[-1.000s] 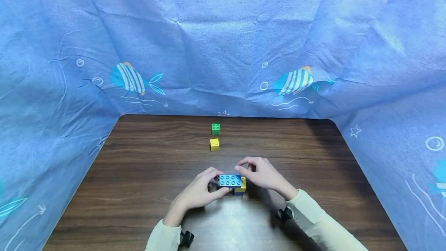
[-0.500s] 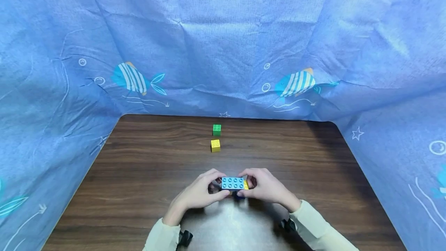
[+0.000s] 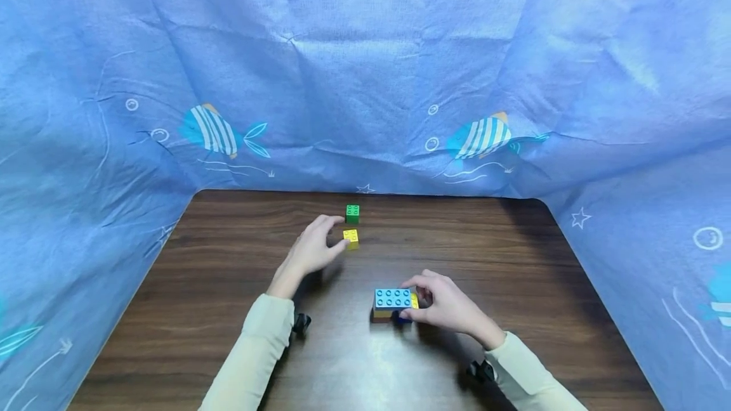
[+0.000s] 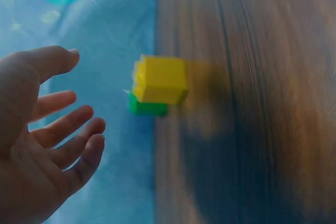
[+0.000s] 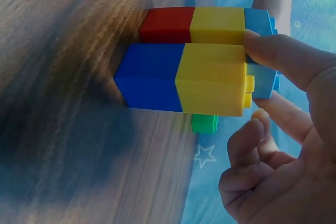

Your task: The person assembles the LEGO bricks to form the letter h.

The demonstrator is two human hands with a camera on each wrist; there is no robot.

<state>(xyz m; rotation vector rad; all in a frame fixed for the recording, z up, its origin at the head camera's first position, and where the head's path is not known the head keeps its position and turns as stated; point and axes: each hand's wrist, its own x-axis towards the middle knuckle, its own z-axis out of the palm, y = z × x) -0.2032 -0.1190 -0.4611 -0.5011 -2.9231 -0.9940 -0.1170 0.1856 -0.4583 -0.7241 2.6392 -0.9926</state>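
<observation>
My left hand (image 3: 311, 249) reaches over the table, fingers spread and nothing between them. Its thumb is right at a small yellow building brick (image 3: 351, 239), and its fingertips are beside a green brick (image 3: 352, 214). Near the front, my right hand (image 3: 448, 306) pinches a light blue brick (image 3: 392, 298) between thumb and index finger. That long brick lies across two short columns. In the right wrist view, one column is a red brick (image 5: 166, 25) under a yellow brick (image 5: 218, 25); the other is a dark blue brick (image 5: 149, 77) under another yellow brick (image 5: 212, 80).
The dark wood table (image 3: 228, 335) runs back to a blue cloth (image 3: 365, 81) printed with fish, which hangs behind it and on both sides. A black wrist camera (image 3: 301, 323) sits under the left sleeve, and another black camera (image 3: 481, 371) under the right.
My left hand has let go of the light blue brick and moved forward to the small yellow and green bricks. The right hand came in to pinch the light blue brick, which shifted slightly right.
</observation>
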